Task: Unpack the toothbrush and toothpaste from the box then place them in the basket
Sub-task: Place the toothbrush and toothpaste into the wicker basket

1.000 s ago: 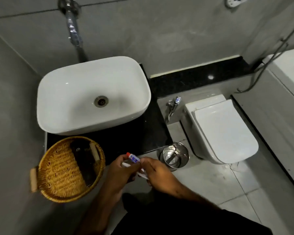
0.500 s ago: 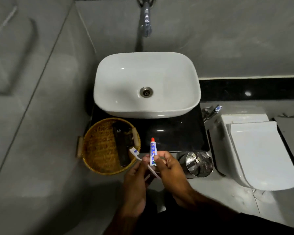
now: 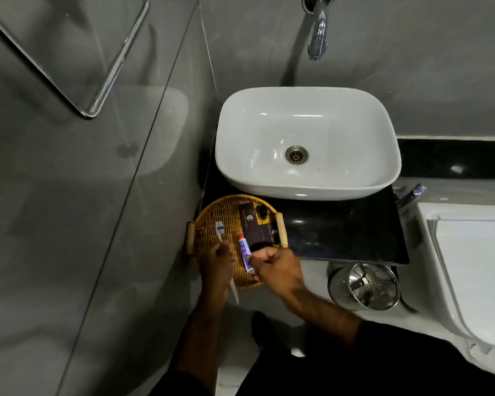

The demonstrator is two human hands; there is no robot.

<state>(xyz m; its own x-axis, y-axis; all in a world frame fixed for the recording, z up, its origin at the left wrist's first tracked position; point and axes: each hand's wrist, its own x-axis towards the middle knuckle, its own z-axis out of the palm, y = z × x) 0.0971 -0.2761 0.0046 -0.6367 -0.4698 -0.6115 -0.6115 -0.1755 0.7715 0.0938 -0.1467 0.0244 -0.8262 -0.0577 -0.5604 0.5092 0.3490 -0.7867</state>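
A round wicker basket (image 3: 212, 215) sits on the black counter, left of the sink's front edge. My left hand (image 3: 216, 262) holds a white toothbrush (image 3: 220, 230) over the basket, its blue-bristled head pointing away from me and its handle end sticking out below my wrist. My right hand (image 3: 277, 268) grips a small white toothpaste tube (image 3: 245, 252) with a red cap, also over the basket. Two dark boxes (image 3: 247, 221) lie inside the basket at its right side.
A white basin (image 3: 306, 141) with a wall tap (image 3: 317, 38) stands behind the basket on the black counter (image 3: 340, 230). A steel bin (image 3: 365, 285) stands on the floor at right, beside a white toilet (image 3: 475, 270). A glass panel (image 3: 97, 138) is at left.
Both hands moved left from in front of the counter to over the basket, carrying the toothbrush and the toothpaste. The camera view shifted left too.
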